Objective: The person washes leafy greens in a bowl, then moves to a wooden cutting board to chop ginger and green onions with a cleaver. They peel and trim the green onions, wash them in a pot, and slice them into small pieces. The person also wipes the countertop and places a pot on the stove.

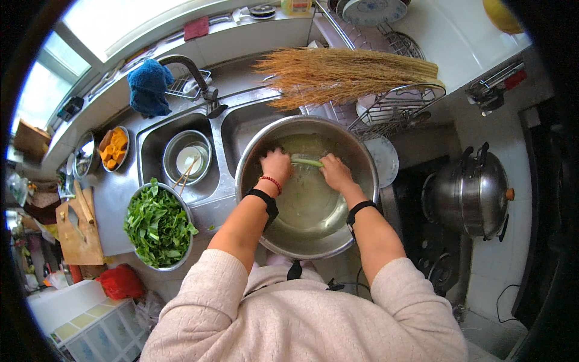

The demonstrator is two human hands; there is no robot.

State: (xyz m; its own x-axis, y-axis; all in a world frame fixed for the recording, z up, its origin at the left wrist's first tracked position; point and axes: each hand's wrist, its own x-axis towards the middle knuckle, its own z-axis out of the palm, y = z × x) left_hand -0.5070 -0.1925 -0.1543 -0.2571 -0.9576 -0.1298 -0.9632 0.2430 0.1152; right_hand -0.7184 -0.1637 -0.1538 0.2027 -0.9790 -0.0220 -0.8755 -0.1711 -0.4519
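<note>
Stalk (307, 162), slender and pale green, spans the closed grips of the left hand (277, 165) and right hand (335, 172) inside a wide, round, silvery metal basin (309, 253). Green leaves (158, 224) fill a round metal bowl (186, 246).

You have a wide basin (367, 174) of smooth, shiny metal and a sink (241, 128) in duller, satin-looking metal. The green stalk (307, 161) looks smooth. Your pullover (301, 323) is matt, soft-looking knit cloth, your wristbands (267, 206) matt black; your red bracelet (272, 182) has smooth, rounded beads. You can see that the blue cloth (149, 87) is rough and fluffy, the straw bundle (356, 72) coarse and fibrous. Your chopping board (92, 253) is pale, matt wood; the lidded pot (482, 196) is glossy metal with a wooden-looking knob (510, 193); the red bag (120, 282) looks like thin, crinkled plastic.
</note>
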